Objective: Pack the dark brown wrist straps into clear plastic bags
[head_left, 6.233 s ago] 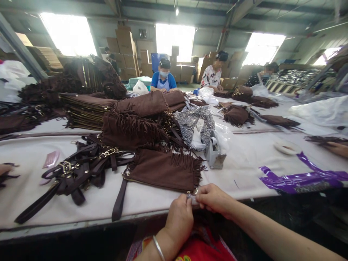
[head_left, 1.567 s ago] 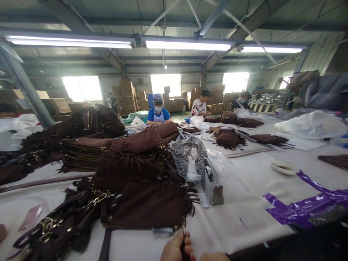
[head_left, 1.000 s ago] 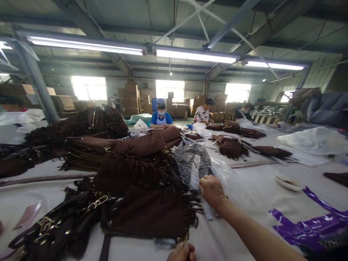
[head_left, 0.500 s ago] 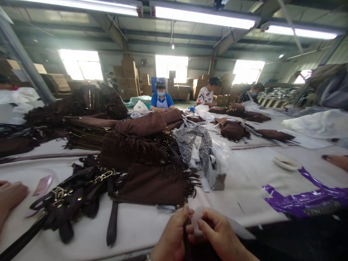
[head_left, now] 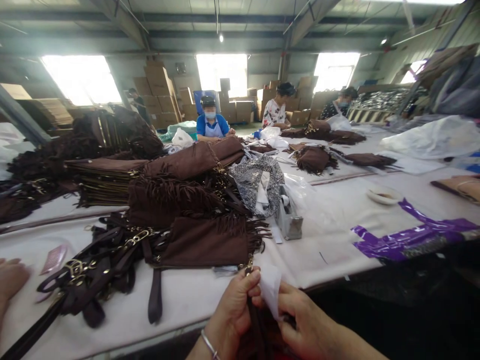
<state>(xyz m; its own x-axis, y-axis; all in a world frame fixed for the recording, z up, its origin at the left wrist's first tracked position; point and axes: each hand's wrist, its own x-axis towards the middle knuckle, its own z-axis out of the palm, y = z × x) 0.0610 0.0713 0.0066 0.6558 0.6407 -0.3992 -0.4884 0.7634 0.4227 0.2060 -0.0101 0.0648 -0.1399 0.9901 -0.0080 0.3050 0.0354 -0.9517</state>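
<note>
At the table's near edge, my left hand [head_left: 237, 300] pinches a dark brown strap [head_left: 255, 325] close to its gold metal end. The strap hangs below the fingers. Just right of it, my right hand [head_left: 300, 312] is closed, with a thin white sheet [head_left: 270, 287] between the two hands. A small dark item shows at the right hand's fingers, too hidden to name. Beyond the hands lies a brown fringed bag [head_left: 210, 242]. Dark straps with gold buckles [head_left: 108, 270] are heaped to the left.
Stacked brown bags [head_left: 108, 180] stand behind. A grey tape dispenser [head_left: 290, 220] sits right of them, and purple plastic [head_left: 405, 240] lies at the right edge. Another person's hand [head_left: 13, 277] rests at far left. People [head_left: 212, 125] sit across the table.
The view has tilted down and shifted right. My right hand has turned and moved lower beside the white sheet, which now stands more upright. My left hand still grips the strap.
</note>
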